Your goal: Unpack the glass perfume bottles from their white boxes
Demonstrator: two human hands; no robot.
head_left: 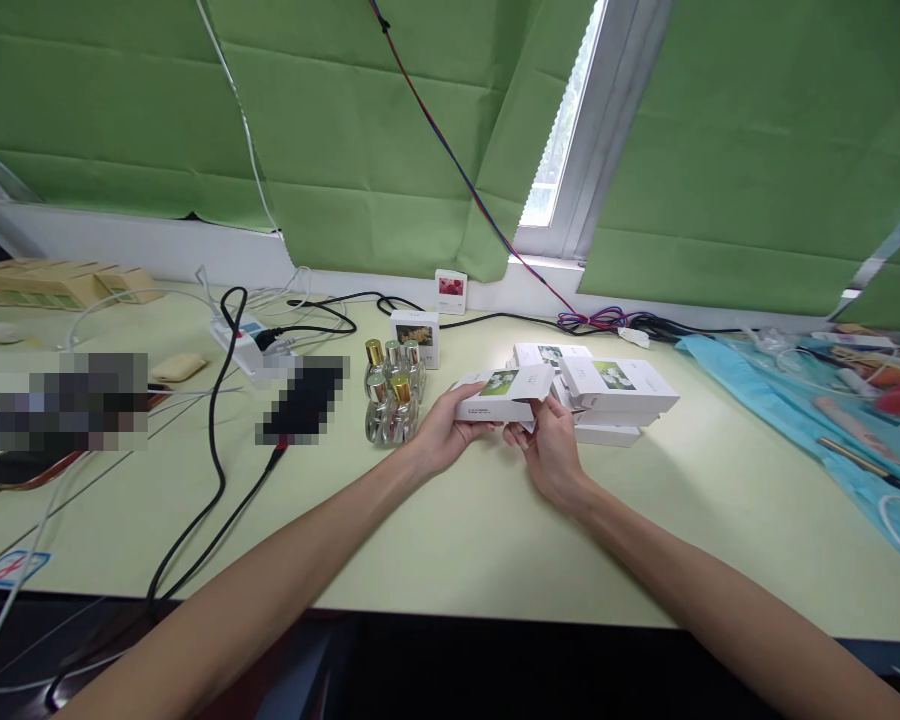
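L hand (446, 432) grips L end of white box (501, 386), ctr of frame; R hand (553, 448) pinches its R end. Glass bottles (394, 400) sit close on box's L, box stack (619, 385) just R. Room on tabletop (510, 550) btwn forearms (352, 505), lower ctr, down to front edge (510, 617).

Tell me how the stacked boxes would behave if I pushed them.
The stacked boxes would probably slide over one another, since they lie flat in an uneven pile. They look like smooth card, so they may be light and dent easily. Their flat sides should prevent rolling.
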